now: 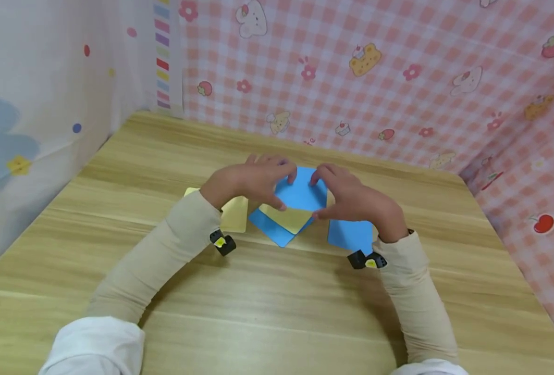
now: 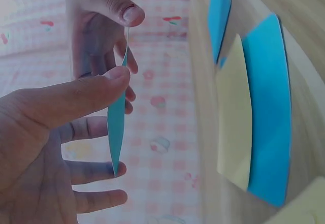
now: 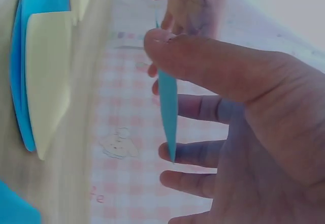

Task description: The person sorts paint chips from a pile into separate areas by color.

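Observation:
Both hands hold up a blue card [image 1: 302, 190] between them over the wooden table. My left hand [image 1: 258, 182] pinches its left side, thumb along the near edge and fingers at the far edge. Opposite it, my right hand [image 1: 352, 195] grips the right side in the same way. In the left wrist view the held card [image 2: 116, 132] shows nearly edge-on, raised off the table. Below it lies a yellow card [image 1: 292, 220] overlapping another blue card [image 1: 277, 233], turned so that a corner points toward me. The held card hides part of this stack.
A yellow card [image 1: 234, 216] lies left of the stack, partly under my left wrist. Another blue card [image 1: 352, 234] is at the right, below my right hand. A pink checked cloth [image 1: 333, 78] hangs behind the table [image 1: 258, 312], and a white patterned cloth [image 1: 61, 94] hangs at left.

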